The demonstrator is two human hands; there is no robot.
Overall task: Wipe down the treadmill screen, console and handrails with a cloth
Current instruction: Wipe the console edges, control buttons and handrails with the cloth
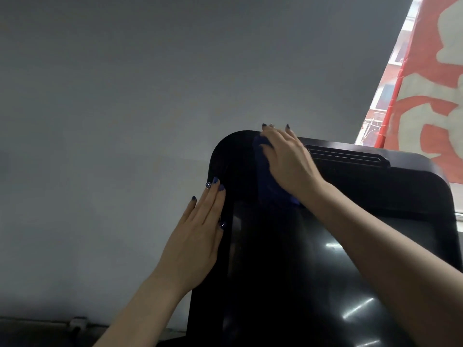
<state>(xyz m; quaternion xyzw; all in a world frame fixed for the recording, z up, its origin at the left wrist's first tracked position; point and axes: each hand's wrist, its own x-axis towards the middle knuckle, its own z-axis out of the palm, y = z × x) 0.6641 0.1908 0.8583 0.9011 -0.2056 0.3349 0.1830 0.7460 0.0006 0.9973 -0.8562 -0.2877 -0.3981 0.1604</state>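
Screen [313, 271]: glossy black w/ white glints. Cloth [270, 176]: dark blue. Wall [112, 96]: plain grey. Banner [431, 91]: red w/ cream shapes. Nails: navy.

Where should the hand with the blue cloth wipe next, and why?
Probably slide down. The right hand presses the cloth flat at the screen's top left corner, the left hand rests on its side edge, and the glossy glass below looks not yet covered.

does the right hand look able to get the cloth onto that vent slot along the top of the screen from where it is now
Probably yes. The right hand presses the blue cloth on the screen's top left corner, right beside the vent slot. Nothing lies between them; the left hand rests on the far left edge.
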